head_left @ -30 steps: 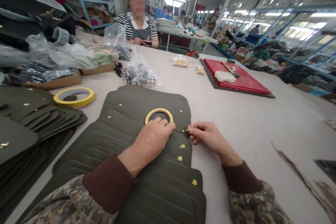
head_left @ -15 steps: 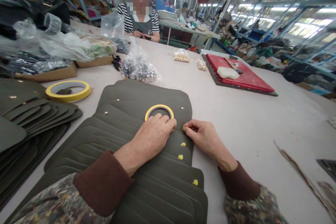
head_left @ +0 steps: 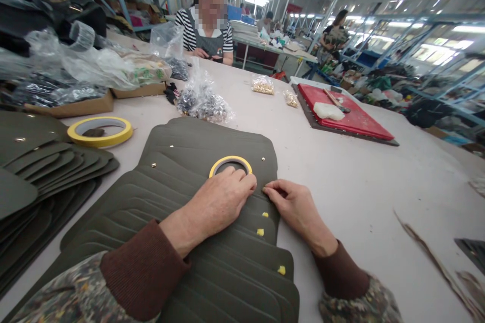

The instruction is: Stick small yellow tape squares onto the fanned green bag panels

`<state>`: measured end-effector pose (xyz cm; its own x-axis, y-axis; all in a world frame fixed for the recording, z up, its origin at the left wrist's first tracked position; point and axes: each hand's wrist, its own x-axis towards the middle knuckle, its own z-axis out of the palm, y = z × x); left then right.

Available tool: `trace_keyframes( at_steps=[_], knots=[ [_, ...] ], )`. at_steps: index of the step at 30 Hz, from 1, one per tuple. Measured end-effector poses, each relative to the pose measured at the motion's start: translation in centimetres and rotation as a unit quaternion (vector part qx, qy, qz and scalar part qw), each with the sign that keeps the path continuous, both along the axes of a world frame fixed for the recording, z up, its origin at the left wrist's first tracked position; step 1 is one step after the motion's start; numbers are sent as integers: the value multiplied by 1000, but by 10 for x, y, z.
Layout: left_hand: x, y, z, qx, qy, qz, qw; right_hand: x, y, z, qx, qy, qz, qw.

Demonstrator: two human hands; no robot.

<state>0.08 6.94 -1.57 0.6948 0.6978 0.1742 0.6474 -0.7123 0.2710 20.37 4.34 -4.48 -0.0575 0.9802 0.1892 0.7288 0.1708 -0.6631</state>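
Observation:
A fanned stack of dark olive leather panels [head_left: 197,156] lies on the table in front of me. My left hand [head_left: 223,197] rests curled on the stack, its fingers over a small roll of yellow tape [head_left: 230,162]. My right hand [head_left: 291,202] pinches its thumb and forefinger onto the right edge of one panel, just beside the left hand. Small yellow tape pieces [head_left: 260,232] sit on the right edges of the lower panels. Whether anything is between the right fingers is hidden.
A larger yellow tape roll [head_left: 100,130] lies left, beside another pile of olive panels [head_left: 41,171]. Plastic bags of metal hardware [head_left: 202,103] and cardboard trays sit behind. A red cutting mat [head_left: 346,113] with a hammer is at far right. A person in a striped shirt [head_left: 206,33] sits opposite.
My right hand moved left from the table edge onto the panel's edge, closer to my left hand. The left hand stayed on the tape roll.

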Motion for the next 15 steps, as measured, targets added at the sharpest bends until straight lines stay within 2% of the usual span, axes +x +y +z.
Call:
trace_keyframes(
  at_steps=[4, 6, 8, 10, 13, 15],
  knots=[
    [-1, -1, -1, 11, -3, -7, 1000, -5, 2, -1, -14, -13, -34, 999],
    [-3, -1, -2, 15, -34, -1, 999, -3, 3, 3, -52, -6, -5, 999],
    [-4, 0, -4, 21, -83, 5, 996, 0, 2, 9, -97, -12, 56, 994],
    [-6, 0, -6, 28, -128, 1, 991, 2, 3, 15, -106, -19, 83, 991],
    [-6, 1, -8, 30, -160, -22, 986, 0, 2, 20, -36, 56, 53, 996],
    [-6, 0, -9, 35, -173, -27, 984, -5, 1, 22, 30, 111, 65, 991]
  ],
)
